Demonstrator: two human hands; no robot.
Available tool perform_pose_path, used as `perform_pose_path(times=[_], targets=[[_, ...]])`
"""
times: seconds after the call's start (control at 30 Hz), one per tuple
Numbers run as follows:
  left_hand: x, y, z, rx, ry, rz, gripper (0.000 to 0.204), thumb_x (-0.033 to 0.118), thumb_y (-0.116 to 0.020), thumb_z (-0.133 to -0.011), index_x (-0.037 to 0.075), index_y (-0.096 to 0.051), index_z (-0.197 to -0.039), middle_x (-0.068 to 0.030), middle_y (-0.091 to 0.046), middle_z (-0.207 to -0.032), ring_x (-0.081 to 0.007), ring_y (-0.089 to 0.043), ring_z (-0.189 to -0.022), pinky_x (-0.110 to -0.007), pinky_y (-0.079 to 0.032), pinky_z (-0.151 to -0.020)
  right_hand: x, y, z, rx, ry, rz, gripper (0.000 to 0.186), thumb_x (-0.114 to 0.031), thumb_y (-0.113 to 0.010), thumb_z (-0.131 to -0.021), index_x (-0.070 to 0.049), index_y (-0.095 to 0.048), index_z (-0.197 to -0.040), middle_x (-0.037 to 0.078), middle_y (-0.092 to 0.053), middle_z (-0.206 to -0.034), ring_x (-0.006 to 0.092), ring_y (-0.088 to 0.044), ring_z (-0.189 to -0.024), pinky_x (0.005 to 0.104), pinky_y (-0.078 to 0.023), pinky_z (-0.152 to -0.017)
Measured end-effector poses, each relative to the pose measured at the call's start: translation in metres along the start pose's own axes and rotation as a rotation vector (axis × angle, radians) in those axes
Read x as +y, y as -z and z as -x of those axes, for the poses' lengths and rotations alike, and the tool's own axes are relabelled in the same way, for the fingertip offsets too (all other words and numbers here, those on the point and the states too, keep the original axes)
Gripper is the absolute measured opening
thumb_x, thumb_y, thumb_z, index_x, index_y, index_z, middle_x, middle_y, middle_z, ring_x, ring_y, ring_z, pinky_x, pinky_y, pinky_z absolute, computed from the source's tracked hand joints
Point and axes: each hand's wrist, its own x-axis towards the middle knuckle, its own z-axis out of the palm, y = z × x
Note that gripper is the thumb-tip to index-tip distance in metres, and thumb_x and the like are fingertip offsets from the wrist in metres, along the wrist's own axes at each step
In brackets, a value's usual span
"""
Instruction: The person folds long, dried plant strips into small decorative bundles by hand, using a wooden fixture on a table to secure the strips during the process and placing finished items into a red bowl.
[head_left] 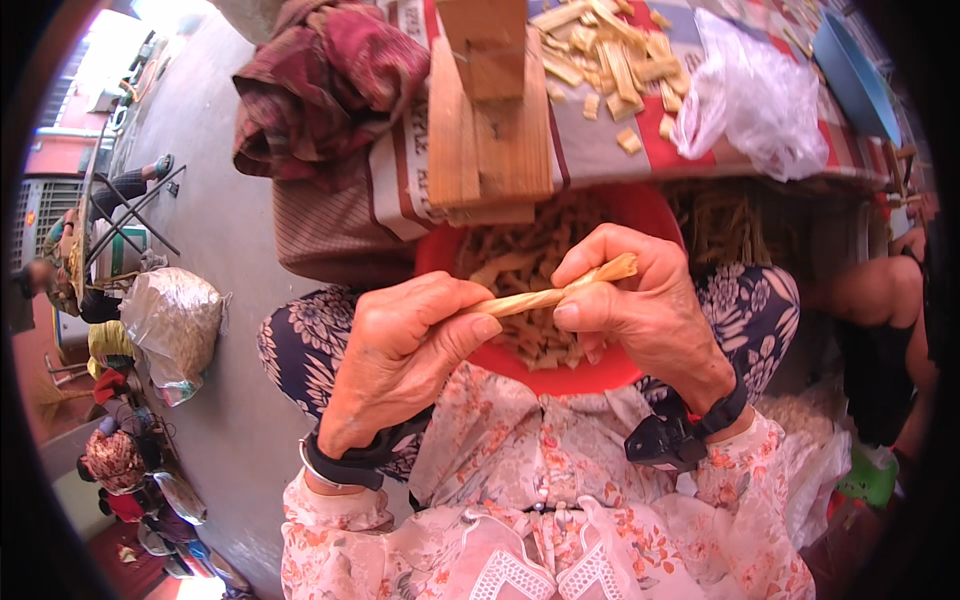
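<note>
A pale yellow, fibrous strip (528,302), twisted into a thin rod, is held level above a red basin (575,379). My left hand (395,345) pinches its left end between thumb and fingers. Thumb and forefinger of my right hand (650,305) close on it farther along, and a frayed, folded tip sticks out past them. Many brownish-yellow strip pieces (540,340) fill the basin, which sits between my knees. Just beyond it, a wooden stand (490,150) rests at the edge of a cloth-covered table. What kind of material the strip is, I cannot tell.
On the table lie a heap of flat yellow pieces (615,65), a white plastic bag (755,95), a blue basin (855,75) and a crumpled maroon cloth (325,85). A filled clear sack (172,330) stands on the floor at left. Other people sit at both sides.
</note>
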Motion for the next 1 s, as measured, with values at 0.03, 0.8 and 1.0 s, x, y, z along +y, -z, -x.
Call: perform_pose_path(times=[0.03, 0.8, 1.0], targets=[[0.004, 0.01, -0.008, 0.006, -0.027, -0.034, 0.013, 0.006, -0.065, -0.078, -0.004, -0.06, -0.086, -0.0105, -0.055, -0.066, -0.0214, -0.053, -0.057, -0.029, -0.042, -0.052, -0.013, -0.003, -0.005, -0.002, 0.005, 0.027, 0.015, -0.002, -0.066, -0.076, -0.001, -0.056, -0.088, 0.002, -0.057, -0.063, 0.0052, -0.05, -0.047, 0.0179, -0.038, -0.04], [-0.046, 0.028, -0.066, 0.278, 0.27, 0.247, 0.014, 0.009, -0.057, -0.086, -0.004, -0.059, -0.082, -0.002, -0.052, -0.064, -0.0065, -0.046, -0.056, -0.022, -0.039, -0.049, -0.028, -0.004, -0.08, 0.29, 0.208, 0.363, 0.009, -0.006, -0.064, -0.077, -0.001, -0.058, -0.082, 0.002, -0.057, -0.064, 0.0034, -0.049, -0.048, 0.0161, -0.037, -0.04], [-0.02, 0.014, -0.028, 0.287, 0.347, 0.549, 0.02, 0.013, -0.05, -0.09, -0.004, -0.058, -0.094, 0.0056, -0.047, -0.065, 0.0, -0.035, -0.054, -0.016, -0.028, -0.047, -0.012, 0.01, -0.039, 0.069, 0.056, -0.123, 0.021, -0.003, -0.061, -0.081, 0.004, -0.055, -0.1, 0.007, -0.061, -0.076, 0.0088, -0.057, -0.055, 0.0236, -0.052, -0.049]])
